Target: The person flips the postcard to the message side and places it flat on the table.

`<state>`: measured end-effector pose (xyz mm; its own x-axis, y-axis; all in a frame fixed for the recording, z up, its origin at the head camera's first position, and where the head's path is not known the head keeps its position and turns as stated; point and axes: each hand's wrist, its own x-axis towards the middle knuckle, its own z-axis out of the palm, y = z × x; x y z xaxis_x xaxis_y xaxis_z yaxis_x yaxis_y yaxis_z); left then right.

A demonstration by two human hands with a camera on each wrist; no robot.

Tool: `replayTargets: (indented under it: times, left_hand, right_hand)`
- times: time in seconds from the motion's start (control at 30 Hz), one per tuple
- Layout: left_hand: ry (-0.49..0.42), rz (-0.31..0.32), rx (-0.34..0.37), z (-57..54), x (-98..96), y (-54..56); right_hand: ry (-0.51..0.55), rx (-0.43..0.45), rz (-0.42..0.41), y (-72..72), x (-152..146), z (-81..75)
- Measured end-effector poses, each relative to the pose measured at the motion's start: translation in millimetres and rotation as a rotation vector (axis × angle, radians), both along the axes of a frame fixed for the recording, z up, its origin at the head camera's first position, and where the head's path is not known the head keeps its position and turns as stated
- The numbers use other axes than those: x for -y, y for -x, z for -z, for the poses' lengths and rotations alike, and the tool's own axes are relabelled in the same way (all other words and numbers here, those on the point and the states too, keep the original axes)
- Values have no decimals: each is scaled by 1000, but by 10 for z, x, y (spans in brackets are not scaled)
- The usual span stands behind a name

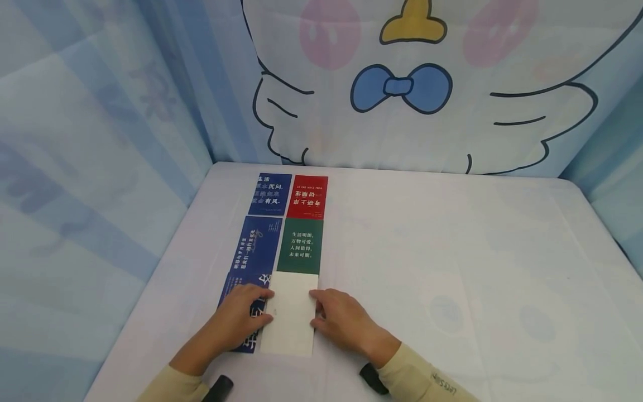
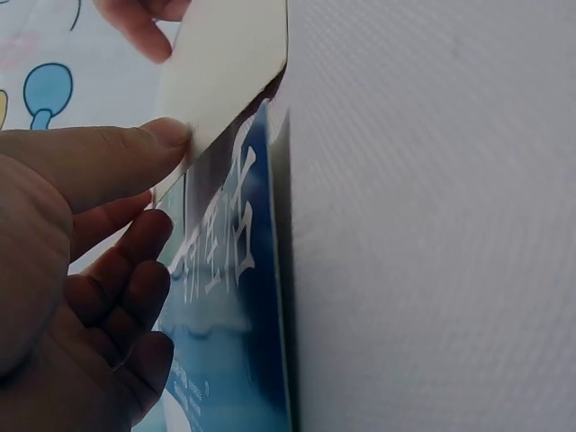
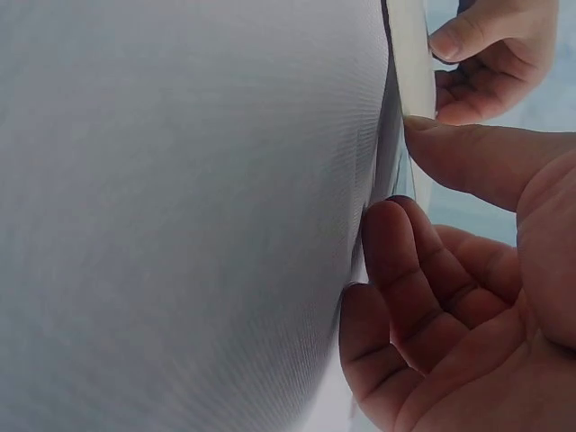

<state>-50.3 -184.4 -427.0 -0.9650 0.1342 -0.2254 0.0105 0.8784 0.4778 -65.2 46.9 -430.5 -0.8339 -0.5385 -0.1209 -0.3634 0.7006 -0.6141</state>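
Observation:
A plain cream card [image 1: 288,326] lies lengthwise at the near end of a column of cards in the head view. My left hand [image 1: 240,319] holds its left edge by thumb and forefinger, and my right hand [image 1: 346,322] holds the right edge the same way. In the left wrist view the cream card [image 2: 236,58] is tilted and its near edge stands off the surface. Below it shows a blue card [image 2: 225,342] with large white characters, partly covered by my left hand in the head view. The right thumb presses the cream card's rim [image 3: 414,81].
Beyond the cream card lie a green card [image 1: 301,266] with white text and a red card [image 1: 306,211]. Two more blue cards [image 1: 265,245] continue the left column. A white cloth covers the table [image 1: 452,251]; patterned curtains [image 1: 100,167] hang at its back and sides.

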Motion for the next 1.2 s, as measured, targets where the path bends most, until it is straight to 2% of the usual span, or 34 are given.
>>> replayTargets:
  times: [0.23,0.47,0.6,0.73,0.97,1.2]
  left_hand:
    - [3,7,22,-4,2,-9]
    - [-8,26,-2,28,16,-15]
    - [-25,63,-38,59,33,-17]
    - [-32,94,-45,75,44,-25]
    - [-15,92,-21,56,46,-8]
    - [10,105,-32,68,61,13]
  right_hand:
    - [-32,2,-17,4,4,-1]
    - [-38,-40,-18,-4,7,33]
    - [-41,-68,-29,-7,12,53]
    - [-66,-67,-41,-6,21,45]
    - [-93,-89,-44,-11,31,27]
    - [-110,-100,-41,-15,41,23]
